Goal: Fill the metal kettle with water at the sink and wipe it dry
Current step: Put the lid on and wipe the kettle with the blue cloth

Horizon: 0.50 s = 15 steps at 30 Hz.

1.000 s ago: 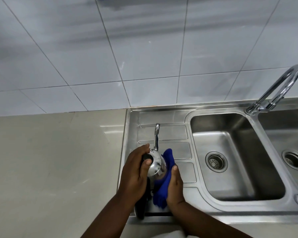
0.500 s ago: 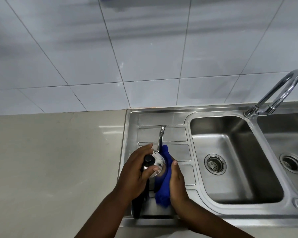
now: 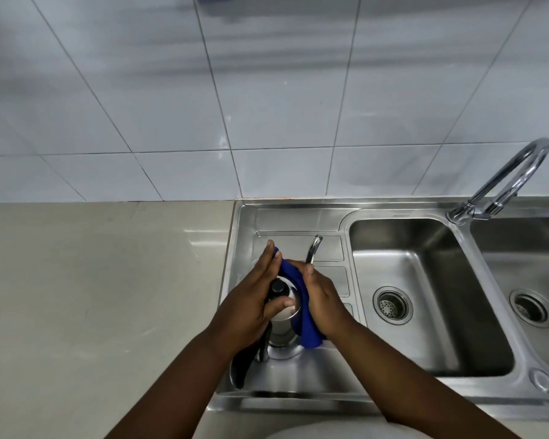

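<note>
The metal kettle (image 3: 282,324) stands on the sink's steel drainboard (image 3: 298,220), its curved spout (image 3: 313,253) pointing away from me and its black lid knob (image 3: 278,288) on top. My left hand (image 3: 254,302) lies over the lid and left side, thumb on the lid. A blue cloth (image 3: 305,318) is wrapped around the kettle's right and far side, pressed there by my right hand (image 3: 322,299). The kettle's black handle (image 3: 243,362) sticks out toward me under my left wrist.
Right of the drainboard is a steel basin (image 3: 425,296) with a round drain, then a second basin (image 3: 533,280). A curved chrome tap (image 3: 507,182) rises between them at the back. Beige countertop (image 3: 92,296) spreads to the left; a white tiled wall stands behind.
The cloth has slid from the kettle's near right side up and around its far side. My left fingers have stretched forward over the lid, and the spout has swung slightly right.
</note>
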Available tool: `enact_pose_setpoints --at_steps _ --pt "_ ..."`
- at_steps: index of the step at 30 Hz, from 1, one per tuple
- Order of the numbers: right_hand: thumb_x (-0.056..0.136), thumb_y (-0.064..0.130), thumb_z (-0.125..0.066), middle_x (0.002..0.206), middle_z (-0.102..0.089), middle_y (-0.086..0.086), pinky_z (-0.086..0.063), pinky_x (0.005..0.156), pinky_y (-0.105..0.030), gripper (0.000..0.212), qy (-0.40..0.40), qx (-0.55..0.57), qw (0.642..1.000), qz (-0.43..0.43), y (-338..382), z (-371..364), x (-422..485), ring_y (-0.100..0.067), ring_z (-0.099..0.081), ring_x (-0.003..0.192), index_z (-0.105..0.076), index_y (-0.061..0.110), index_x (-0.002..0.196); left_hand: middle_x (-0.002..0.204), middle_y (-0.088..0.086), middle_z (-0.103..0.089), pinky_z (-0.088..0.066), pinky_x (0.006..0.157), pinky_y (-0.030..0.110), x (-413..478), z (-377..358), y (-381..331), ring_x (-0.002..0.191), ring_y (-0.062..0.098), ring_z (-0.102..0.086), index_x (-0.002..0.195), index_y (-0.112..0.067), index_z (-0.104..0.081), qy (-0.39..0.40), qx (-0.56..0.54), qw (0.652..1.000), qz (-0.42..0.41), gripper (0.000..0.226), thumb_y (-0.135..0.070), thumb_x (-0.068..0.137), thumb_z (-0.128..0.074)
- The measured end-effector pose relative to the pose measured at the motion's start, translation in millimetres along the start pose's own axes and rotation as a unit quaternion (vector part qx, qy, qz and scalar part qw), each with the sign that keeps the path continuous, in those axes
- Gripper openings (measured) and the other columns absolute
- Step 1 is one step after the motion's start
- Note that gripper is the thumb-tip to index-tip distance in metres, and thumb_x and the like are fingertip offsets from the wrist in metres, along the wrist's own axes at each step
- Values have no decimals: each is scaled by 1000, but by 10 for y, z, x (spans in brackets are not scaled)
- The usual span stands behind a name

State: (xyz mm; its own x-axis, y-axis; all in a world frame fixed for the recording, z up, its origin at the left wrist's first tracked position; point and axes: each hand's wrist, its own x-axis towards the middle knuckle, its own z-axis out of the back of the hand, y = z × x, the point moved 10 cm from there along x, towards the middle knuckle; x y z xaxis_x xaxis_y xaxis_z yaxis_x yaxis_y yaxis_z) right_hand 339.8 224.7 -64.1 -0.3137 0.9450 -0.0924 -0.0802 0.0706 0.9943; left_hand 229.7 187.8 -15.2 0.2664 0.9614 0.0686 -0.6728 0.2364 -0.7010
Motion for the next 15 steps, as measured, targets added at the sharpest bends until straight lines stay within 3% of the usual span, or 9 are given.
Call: enact_pose_setpoints --at_steps 3,6,8,11,13,15 --pt "89 75 -27 111 -72 7 -48 92 -32 63 -22 4 999 -23 -96 -8 -87 -5 -67 102 -60 36 126 159 -16 7 -34 112 28 -69 50 27 146 7 -17 151 -28 -11 -61 84 990 95 73 -57 89 -38" --pt "89 74 -32 142 -56 1 -41 109 -50 72 -49 -20 998 15 -199 -63 -343 -16 -54 129 -42 30 144 161 -12 4 -26 117 31 -195 -40 73 148 10 -13 152 -22 -5 -84 56 978 183 70 -52 95 -32" --pt "94 67 -30 160 -32 -4 -30 117 -56 77 -60 -82 993 54 -235 -157 -584 -22 -32 147 -21 21 155 161 -12 4 -27 118 34 -236 -53 35 148 9 -13 152 -24 -3 -96 57 979 173 71 -59 93 -22" --pt "98 61 -25 167 -6 -10 -16 122 -57 78 -58 -175 975 124 -143 -276 -828 -26 -7 154 0 14 156 161 -13 6 -29 117 36 -205 -27 -51 148 7 -10 152 -26 -3 -77 99 987 105 73 -65 91 -11" --pt "99 57 -23 167 -5 -9 -13 123 -51 75 -52 -204 964 161 -2 -261 -780 -27 -5 155 -2 13 156 160 -14 10 -30 117 36 -178 -11 -74 148 6 -7 151 -27 2 -63 109 989 74 72 -64 91 -11" --pt "101 53 -24 165 -18 -8 -19 122 -50 70 -37 -196 964 176 174 -225 -595 -28 -16 153 -15 9 155 160 -14 11 -33 116 36 -147 0 -95 148 6 -8 150 -30 5 -58 102 992 50 68 -61 93 -14"
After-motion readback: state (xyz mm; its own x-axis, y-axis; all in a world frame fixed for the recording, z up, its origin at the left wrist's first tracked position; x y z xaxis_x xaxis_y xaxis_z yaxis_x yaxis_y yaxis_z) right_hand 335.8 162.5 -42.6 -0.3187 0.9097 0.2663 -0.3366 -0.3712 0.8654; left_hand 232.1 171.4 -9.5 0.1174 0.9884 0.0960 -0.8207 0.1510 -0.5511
